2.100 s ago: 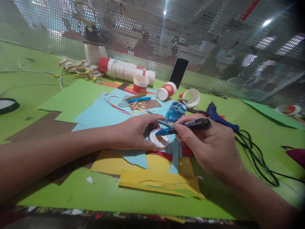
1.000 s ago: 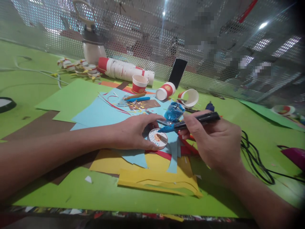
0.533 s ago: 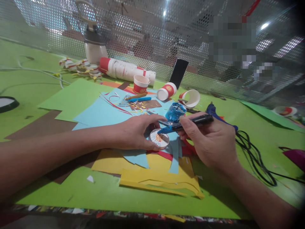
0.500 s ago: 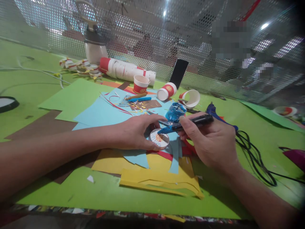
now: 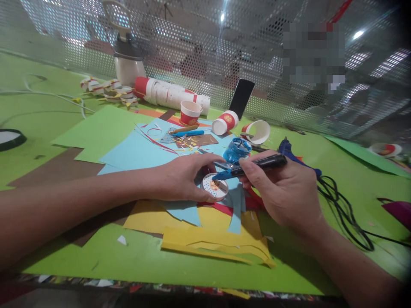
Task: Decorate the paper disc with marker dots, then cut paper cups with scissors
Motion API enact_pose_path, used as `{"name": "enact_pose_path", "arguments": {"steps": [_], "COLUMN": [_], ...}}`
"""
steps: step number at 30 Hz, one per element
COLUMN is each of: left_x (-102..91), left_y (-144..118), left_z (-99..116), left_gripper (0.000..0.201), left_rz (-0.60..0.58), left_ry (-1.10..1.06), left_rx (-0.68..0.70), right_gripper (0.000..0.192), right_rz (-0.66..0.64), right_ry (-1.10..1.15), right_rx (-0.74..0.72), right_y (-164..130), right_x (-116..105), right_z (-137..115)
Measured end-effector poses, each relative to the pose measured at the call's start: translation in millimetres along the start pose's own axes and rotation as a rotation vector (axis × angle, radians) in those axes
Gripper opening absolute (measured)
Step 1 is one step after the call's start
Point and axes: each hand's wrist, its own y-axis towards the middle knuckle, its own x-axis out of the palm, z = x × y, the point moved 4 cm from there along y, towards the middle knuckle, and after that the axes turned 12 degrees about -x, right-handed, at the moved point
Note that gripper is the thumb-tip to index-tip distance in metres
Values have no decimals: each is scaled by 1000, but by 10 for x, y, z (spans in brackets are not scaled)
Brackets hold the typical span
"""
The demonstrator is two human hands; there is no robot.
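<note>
My left hand (image 5: 189, 177) curls its thumb and fingers around a small white disc (image 5: 220, 192), which looks like the base of a paper cup. Blue dots, dark lines and an orange-yellow striped patch mark the disc's face. In my right hand (image 5: 285, 188) is a black marker pen (image 5: 266, 164) with a blue, paint-smeared front end. Its tip meets or hovers just over the upper part of the disc; I cannot tell which. Just beyond the pen stands a small blue paint jar (image 5: 236, 150). Red scissor-like handles (image 5: 254, 197) lie partly hidden by my right hand.
Coloured paper sheets (image 5: 125, 149) and yellow strips (image 5: 212, 244) cover the green table (image 5: 112, 265). Behind are paper cups (image 5: 190, 112), a phone (image 5: 241, 98) and a mesh screen (image 5: 180, 47). A glue gun (image 5: 285, 147) with a black cable (image 5: 337, 205) lies right.
Almost nothing differs. My right hand and the marker pen have shifted very slightly; the disc stays in place in my left hand.
</note>
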Motion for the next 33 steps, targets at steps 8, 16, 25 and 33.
{"name": "enact_pose_path", "arguments": {"steps": [8, 16, 25, 33], "left_x": [2, 6, -1, 9], "left_y": [5, 9, 5, -19], "left_z": [-8, 9, -17, -21], "left_gripper": [71, 70, 75, 73], "left_rz": [-11, -6, -6, 7], "left_ry": [-29, -24, -16, -22], "left_rx": [16, -5, -16, -24], "right_gripper": [19, 24, 19, 27], "right_rz": [23, 42, 169, 335], "right_ry": [-20, 4, 80, 127], "right_rx": [-20, -11, 5, 51], "right_y": [28, -5, 12, 85], "right_x": [38, 48, -48, -193], "right_z": [-54, -40, -76, 26]}}
